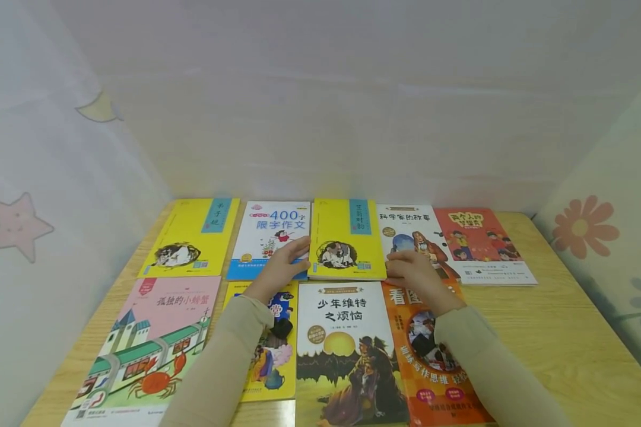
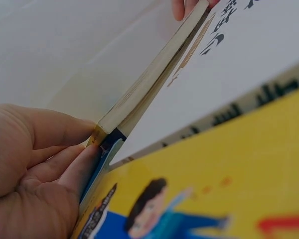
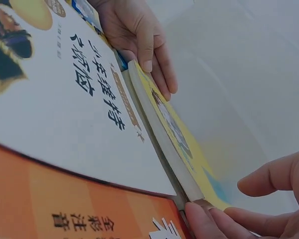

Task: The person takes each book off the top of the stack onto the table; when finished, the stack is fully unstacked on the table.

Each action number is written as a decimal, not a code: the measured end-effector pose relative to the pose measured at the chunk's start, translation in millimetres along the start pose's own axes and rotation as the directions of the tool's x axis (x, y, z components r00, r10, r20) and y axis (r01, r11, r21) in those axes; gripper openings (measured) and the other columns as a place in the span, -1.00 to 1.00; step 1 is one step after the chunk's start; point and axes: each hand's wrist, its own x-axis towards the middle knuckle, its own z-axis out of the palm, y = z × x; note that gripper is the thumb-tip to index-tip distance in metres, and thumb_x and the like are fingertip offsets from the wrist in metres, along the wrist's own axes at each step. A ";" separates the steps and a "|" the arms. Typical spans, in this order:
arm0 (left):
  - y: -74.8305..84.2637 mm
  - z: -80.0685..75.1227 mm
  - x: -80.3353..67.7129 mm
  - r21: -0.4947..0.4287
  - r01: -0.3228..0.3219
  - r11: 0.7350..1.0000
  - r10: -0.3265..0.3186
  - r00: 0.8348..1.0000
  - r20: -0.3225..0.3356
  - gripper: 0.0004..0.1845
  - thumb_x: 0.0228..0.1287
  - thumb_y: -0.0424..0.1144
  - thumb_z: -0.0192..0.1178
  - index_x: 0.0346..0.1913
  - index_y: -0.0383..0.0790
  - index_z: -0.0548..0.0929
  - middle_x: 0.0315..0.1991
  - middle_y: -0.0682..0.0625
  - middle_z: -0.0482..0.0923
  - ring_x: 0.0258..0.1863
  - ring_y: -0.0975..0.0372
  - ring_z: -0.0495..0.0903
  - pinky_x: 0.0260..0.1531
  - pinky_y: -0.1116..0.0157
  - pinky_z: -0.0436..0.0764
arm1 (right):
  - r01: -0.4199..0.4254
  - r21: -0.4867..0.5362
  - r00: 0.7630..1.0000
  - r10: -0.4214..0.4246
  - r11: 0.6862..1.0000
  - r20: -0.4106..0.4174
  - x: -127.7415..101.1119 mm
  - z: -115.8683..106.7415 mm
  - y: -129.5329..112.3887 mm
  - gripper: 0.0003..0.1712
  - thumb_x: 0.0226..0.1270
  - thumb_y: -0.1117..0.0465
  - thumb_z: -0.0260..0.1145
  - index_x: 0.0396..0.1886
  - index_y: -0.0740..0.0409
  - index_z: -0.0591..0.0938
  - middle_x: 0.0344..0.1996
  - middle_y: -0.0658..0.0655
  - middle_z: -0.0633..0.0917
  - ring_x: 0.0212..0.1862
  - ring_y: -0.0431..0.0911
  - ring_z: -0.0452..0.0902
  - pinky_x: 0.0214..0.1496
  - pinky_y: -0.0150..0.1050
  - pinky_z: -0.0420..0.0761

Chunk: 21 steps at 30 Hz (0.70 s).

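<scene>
A yellow book (image 1: 333,228) with a blue title strip lies flat in the middle of the back row, between my hands. My left hand (image 1: 282,267) touches its lower left corner, over the white and blue 400-character composition book (image 1: 267,237). Against its lower right corner rest the fingers of my right hand (image 1: 418,274), over the scientists' storybook (image 1: 406,228). The left wrist view shows the left fingertips (image 2: 89,130) at the yellow corner. In the right wrist view, the right thumb stands apart from the book (image 3: 182,142), with other fingers touching its corner.
Further books lie in two rows on the wooden table (image 1: 545,332): another yellow one (image 1: 189,231), a red one (image 1: 475,234), a pink crab book (image 1: 155,338), a white-covered one (image 1: 347,356) and an orange one (image 1: 422,379). Pale curtains (image 1: 352,118) surround the table.
</scene>
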 end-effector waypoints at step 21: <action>1.8 -0.1 0.4 0.007 0.009 1.000 -0.009 1.000 -0.003 -0.31 0.47 -0.23 0.23 0.58 0.08 0.25 0.49 0.11 0.33 0.48 0.22 0.28 0.45 0.08 0.29 | -0.041 0.138 0.998 0.033 0.990 0.060 -6.2 -8.1 -11.0 -0.41 0.57 0.13 0.21 0.44 0.33 0.36 0.32 0.35 0.45 0.31 0.17 0.47 0.26 -0.09 0.60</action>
